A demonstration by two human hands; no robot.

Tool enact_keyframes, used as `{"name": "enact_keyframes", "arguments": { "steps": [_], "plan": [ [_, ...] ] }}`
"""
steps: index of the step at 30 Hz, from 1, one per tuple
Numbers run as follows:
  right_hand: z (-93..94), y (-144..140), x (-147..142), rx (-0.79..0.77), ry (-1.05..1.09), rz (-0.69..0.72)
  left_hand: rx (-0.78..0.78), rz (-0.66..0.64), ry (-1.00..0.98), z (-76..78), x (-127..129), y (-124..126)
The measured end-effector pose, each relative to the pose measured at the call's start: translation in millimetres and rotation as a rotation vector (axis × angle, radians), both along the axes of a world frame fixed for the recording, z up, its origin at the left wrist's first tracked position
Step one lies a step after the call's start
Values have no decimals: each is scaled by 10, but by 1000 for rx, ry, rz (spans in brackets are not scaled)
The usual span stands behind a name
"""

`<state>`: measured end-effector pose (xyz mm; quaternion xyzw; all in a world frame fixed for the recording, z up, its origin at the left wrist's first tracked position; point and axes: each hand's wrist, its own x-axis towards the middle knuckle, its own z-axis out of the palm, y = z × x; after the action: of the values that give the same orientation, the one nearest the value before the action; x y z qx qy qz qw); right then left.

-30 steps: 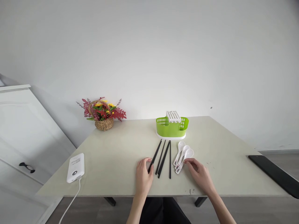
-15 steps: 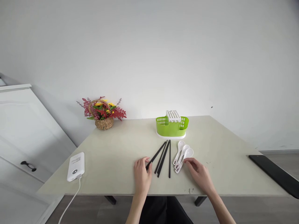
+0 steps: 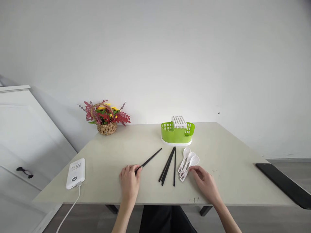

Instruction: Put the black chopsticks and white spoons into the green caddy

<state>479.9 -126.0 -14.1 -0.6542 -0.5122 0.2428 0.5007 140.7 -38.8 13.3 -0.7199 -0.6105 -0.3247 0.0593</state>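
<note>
My left hand (image 3: 129, 182) pinches the near end of one black chopstick (image 3: 150, 158), which slants up to the right, apart from the others. Three more black chopsticks (image 3: 168, 166) lie together on the beige table (image 3: 109, 152). Right of them lie three white spoons (image 3: 187, 161), bowls pointing away from me. My right hand (image 3: 205, 183) rests on the table with its fingertips at the spoon handles; whether it grips one is unclear. A green cutlery holder (image 3: 178, 132) with a white insert stands behind the chopsticks.
A white power bank (image 3: 75, 173) with a cable lies at the near left. A wicker basket of flowers (image 3: 105, 118) stands at the back left. A black flat object (image 3: 284, 184) lies at the right edge. A white cabinet (image 3: 21, 136) is on the left.
My left hand has moved left, drawing one chopstick away from the bundle and swinging it to a steeper slant. My right hand has stayed at the spoons.
</note>
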Motion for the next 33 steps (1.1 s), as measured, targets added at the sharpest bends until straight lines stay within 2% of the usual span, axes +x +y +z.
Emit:
{"name": "enact_keyframes", "arguments": {
  "steps": [4,7,17,29,33],
  "plan": [
    [9,-5,-7,-8,2,-3,-36,67,22,43,-270,68],
    [22,-7,-14,-7,2,-6,-53,103,40,64,-352,87],
    [19,-10,-5,-3,3,-8,-41,136,105,37,-305,38],
    [-10,-5,3,-17,-2,-8,-2,51,195,-6,-262,51],
    [2,-10,2,-8,11,-2,-9,5,167,-30,-279,66]
  ]
}}
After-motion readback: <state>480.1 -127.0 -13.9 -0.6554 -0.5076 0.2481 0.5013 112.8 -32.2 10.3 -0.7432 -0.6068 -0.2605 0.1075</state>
